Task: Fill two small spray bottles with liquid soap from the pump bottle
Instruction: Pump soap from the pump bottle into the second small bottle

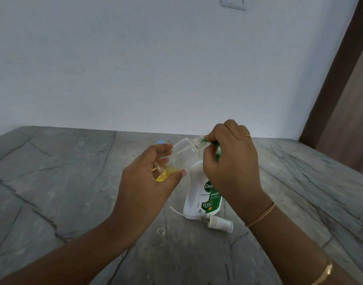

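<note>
My left hand [149,173] grips a small clear spray bottle [182,150], tilted with its open neck up to the right. A little yellow soap [166,171] pools at its bottom. My right hand [230,155] presses the green pump head [214,145] of the white pump bottle [201,194], its nozzle right at the small bottle's neck. The pump bottle stands on the table under my right hand. A white spray cap [219,222] with a thin dip tube lies on the table in front of the pump bottle.
The grey marbled table [73,192] runs to a white wall. A small round clear cap [160,231] lies on the table near its middle. A brown curtain [345,99] hangs at the right.
</note>
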Tool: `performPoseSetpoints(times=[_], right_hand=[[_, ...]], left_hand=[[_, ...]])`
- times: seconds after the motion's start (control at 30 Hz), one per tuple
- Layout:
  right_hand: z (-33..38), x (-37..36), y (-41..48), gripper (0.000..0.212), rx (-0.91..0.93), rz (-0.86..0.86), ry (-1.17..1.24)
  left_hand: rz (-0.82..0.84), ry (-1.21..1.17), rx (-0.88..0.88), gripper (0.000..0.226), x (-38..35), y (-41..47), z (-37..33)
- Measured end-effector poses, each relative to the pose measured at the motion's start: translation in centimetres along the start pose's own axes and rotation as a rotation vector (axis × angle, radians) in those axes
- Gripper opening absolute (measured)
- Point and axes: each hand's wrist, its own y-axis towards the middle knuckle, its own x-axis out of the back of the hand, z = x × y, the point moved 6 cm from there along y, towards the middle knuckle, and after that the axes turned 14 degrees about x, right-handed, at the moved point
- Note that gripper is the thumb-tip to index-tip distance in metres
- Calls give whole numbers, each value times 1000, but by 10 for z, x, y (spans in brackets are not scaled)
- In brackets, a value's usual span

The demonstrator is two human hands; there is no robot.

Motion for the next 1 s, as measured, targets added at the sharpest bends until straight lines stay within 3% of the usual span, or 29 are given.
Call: performPoseSetpoints(times=[1.0], right_hand=[[0,6,4,9,-17,24,30]], left_hand=[[28,9,18,46,-2,-1,2]])
